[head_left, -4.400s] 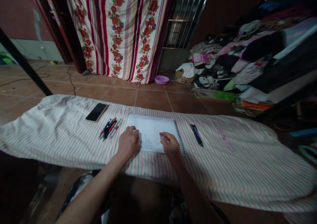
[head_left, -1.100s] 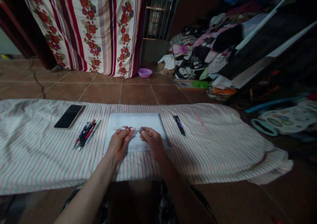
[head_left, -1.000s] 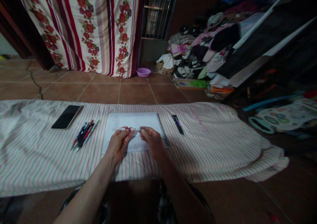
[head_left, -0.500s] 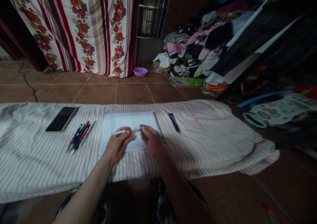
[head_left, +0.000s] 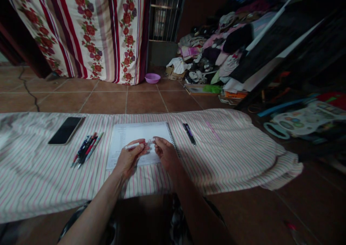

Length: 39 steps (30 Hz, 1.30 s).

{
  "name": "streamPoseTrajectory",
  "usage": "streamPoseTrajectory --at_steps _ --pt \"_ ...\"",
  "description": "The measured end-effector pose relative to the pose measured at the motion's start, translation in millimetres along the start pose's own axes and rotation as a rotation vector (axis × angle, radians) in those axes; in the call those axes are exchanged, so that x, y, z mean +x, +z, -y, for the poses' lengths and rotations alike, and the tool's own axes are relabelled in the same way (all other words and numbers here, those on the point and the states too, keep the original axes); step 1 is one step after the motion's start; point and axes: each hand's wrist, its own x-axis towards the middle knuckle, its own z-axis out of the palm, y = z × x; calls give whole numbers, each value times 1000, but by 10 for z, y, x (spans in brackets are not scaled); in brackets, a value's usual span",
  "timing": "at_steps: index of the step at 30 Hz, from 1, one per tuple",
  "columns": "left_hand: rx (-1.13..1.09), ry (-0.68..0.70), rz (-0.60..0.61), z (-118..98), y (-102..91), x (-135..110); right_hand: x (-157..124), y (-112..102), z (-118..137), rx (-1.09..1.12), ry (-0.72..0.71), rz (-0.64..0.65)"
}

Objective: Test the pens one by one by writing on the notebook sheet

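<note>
Head view: one white-and-red pen (head_left: 132, 146) is held above a spiral-bound notebook (head_left: 147, 130), slightly tilted, its right end higher. The left hand (head_left: 129, 157) is half curled, thumb and fingers closed on the pen's barrel; the right hand (head_left: 165, 152) pinches its right end between thumb and forefinger. Faint print down the page's left side is too small to read. At nine o'clock from the notebook lies a bundle of pens (head_left: 87, 148), perhaps six in this dim light, with one phone (head_left: 65, 130) beyond; at three o'clock, two dark pens (head_left: 189, 134), then one slim pink item (head_left: 213, 131). Beneath spreads a striped cloth (head_left: 227, 154). Past it, brown floor tiles (head_left: 146, 101) carry one purple basin (head_left: 152, 78) at twelve; a floral curtain (head_left: 104, 32) hangs at eleven, and a clothes heap (head_left: 213, 53) rises at one.
</note>
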Motion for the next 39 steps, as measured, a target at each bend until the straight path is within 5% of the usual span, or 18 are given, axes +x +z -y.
streamPoseTrajectory --at_steps 5,12,18,22,39 --pt "79 -18 215 -132 -69 -84 5 -72 96 -17 -35 6" --pt "502 85 212 -120 -212 -17 -16 -135 109 -124 -62 22" --pt "1247 553 200 21 -275 58 -44 -109 3 -270 -104 80" --pt "1547 685 184 59 -229 43 -29 -65 -41 -264 -68 57" --pt "1809 819 31 132 -111 -20 17 -91 -77 -330 -108 11"
